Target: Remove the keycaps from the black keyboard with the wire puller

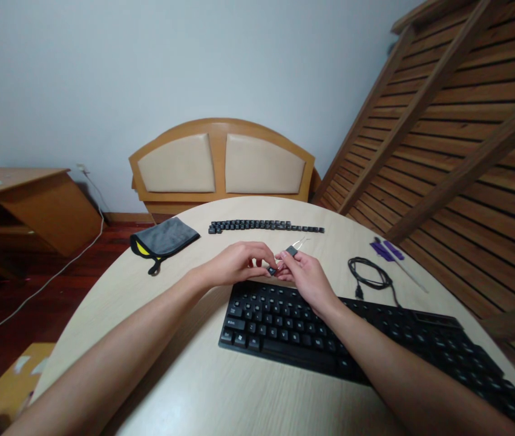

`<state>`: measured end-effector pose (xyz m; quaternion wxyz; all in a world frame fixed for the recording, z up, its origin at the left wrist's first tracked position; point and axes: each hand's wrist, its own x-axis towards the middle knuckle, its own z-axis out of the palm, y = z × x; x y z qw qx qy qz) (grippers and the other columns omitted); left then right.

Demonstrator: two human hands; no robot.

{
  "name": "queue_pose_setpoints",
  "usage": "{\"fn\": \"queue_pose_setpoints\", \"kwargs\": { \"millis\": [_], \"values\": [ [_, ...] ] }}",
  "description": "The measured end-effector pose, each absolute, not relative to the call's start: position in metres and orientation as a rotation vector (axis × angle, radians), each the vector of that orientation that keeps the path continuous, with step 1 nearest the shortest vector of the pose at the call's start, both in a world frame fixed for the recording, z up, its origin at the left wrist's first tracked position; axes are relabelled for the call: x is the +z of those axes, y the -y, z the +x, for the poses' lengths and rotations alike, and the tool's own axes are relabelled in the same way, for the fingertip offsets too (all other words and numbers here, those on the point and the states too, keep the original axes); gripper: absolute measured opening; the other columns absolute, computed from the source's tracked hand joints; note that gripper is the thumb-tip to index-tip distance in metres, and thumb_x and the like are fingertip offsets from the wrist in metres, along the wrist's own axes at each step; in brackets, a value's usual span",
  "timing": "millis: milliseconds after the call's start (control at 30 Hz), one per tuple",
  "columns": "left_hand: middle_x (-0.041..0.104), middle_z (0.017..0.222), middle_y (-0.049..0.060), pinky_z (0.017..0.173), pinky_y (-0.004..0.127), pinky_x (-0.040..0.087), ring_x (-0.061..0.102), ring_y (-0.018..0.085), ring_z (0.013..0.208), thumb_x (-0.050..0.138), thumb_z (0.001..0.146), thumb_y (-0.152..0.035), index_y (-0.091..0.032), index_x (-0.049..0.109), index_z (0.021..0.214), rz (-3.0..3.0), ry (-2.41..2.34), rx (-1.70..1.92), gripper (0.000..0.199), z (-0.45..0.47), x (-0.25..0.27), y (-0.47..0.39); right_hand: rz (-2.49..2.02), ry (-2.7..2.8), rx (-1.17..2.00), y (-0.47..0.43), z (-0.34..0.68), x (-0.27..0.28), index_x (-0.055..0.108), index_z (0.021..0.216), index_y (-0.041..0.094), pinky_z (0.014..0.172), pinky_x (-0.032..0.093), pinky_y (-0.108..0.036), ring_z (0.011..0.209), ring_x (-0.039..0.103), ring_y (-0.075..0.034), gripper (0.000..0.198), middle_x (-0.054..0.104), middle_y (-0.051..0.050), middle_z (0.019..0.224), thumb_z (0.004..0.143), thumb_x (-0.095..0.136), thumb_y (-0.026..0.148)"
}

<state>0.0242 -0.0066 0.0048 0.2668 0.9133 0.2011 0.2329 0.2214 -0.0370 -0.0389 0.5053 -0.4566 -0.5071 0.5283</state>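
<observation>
My left hand (241,263) pinches a small black keycap (272,270) between thumb and fingertips, just above the keyboard's far edge. Close against it, my right hand (309,277) grips the dark handle of a keycap puller (291,249), whose thin wire prongs point away from me. The fingertips of both hands nearly meet at the keycap. Below them lies the black keyboard (284,352), slanting down to the right, its middle partly hidden by my right forearm. Some upper keys on its left side look bare of caps. Loose keycaps (252,224) are lined up in rows beyond my hands.
A grey cloth (170,237) with a yellow underside lies at the left of the round table (148,321). On the right are a coiled black cable (370,278), a purple item (387,250) and a thin rod (409,275). A wooden headboard (221,125) stands behind.
</observation>
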Motion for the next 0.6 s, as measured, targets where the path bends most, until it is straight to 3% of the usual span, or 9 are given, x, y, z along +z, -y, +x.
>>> {"fn": "queue_pose_setpoints", "kwargs": {
  "millis": [167, 333, 467, 600],
  "values": [
    [0.068, 0.103, 0.008, 0.081, 0.031, 0.050, 0.063, 0.018, 0.094, 0.062, 0.090, -0.024, -0.017, 0.069, 0.102, 2.446, -0.523, 0.672, 0.015, 0.030, 0.005, 0.011, -1.166, 1.202, 1.299, 0.036, 0.221, -0.040, 0.064, 0.087, 0.014, 0.058, 0.056, -0.023, 0.060, 0.068, -0.013, 0.030, 0.071, -0.005, 0.072, 0.086, 0.063, 0.044],
    [0.067, 0.103, 0.008, 0.069, 0.026, 0.050, 0.061, 0.016, 0.085, 0.060, 0.091, -0.026, -0.017, 0.067, 0.103, 2.457, -0.719, 0.909, 0.017, 0.027, 0.004, 0.003, -1.194, 1.186, 1.298, 0.036, 0.218, -0.040, 0.063, 0.083, 0.015, 0.054, 0.055, -0.021, 0.057, 0.066, -0.012, 0.028, 0.071, -0.005, 0.070, 0.086, 0.065, 0.042],
    [0.068, 0.106, 0.008, 0.088, 0.034, 0.048, 0.060, 0.020, 0.095, 0.060, 0.091, -0.026, -0.019, 0.067, 0.106, 2.573, -1.255, 1.107, 0.018, 0.011, -0.008, -0.027, -1.196, 1.201, 1.310, 0.035, 0.215, -0.042, 0.065, 0.084, 0.014, 0.051, 0.055, -0.021, 0.054, 0.065, -0.012, 0.031, 0.070, -0.005, 0.067, 0.084, 0.066, 0.045],
    [0.069, 0.109, 0.008, 0.090, 0.036, 0.046, 0.056, 0.025, 0.104, 0.058, 0.091, -0.022, -0.022, 0.068, 0.106, 2.599, -1.566, 1.005, 0.018, -0.009, -0.029, -0.056, -1.184, 1.218, 1.319, 0.034, 0.214, -0.044, 0.064, 0.081, 0.014, 0.050, 0.054, -0.021, 0.054, 0.065, -0.012, 0.032, 0.069, -0.005, 0.065, 0.083, 0.066, 0.045]
  ]
}}
